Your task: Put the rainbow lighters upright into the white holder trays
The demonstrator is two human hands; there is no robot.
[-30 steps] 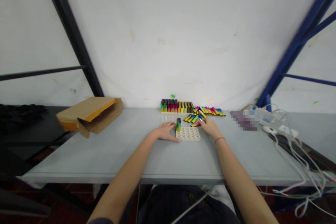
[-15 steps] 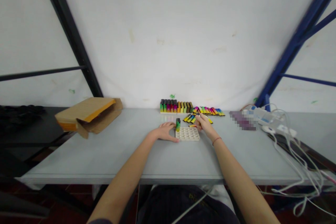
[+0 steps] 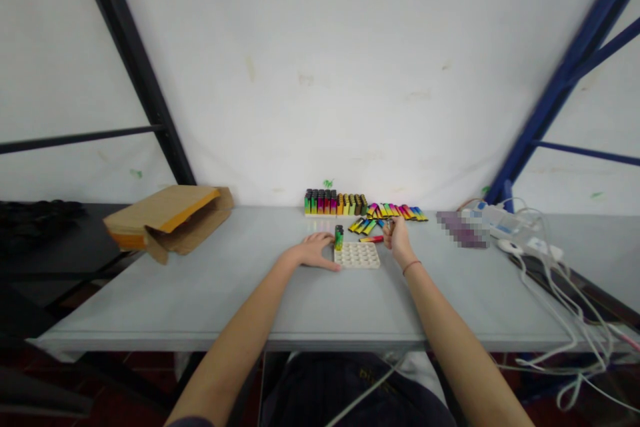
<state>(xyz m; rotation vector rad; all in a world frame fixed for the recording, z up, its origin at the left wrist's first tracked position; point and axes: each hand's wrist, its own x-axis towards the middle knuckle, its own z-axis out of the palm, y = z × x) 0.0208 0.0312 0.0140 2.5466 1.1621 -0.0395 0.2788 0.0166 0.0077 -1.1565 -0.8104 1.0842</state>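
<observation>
A white tray with round holes (image 3: 357, 255) lies on the grey table (image 3: 250, 293). One green lighter (image 3: 339, 237) stands upright in its far left corner. My left hand (image 3: 313, 251) rests flat against the tray's left edge, fingers spread. My right hand (image 3: 398, 238) is just right of the tray with fingers curled, at the near edge of a loose pile of colourful lighters (image 3: 387, 215). A red lighter (image 3: 374, 239) lies by its fingertips. What the fingers hold, if anything, is too small to make out.
A row of upright lighters (image 3: 335, 202) stands at the wall behind the tray. An open cardboard box (image 3: 167, 219) lies at the far left. White cables and a power strip (image 3: 530, 240) crowd the right side. Metal rack struts rise on both sides.
My right hand drew back from the loose pile toward the tray's right side and then shifted slightly right. The left hand has stayed on the tray's edge.
</observation>
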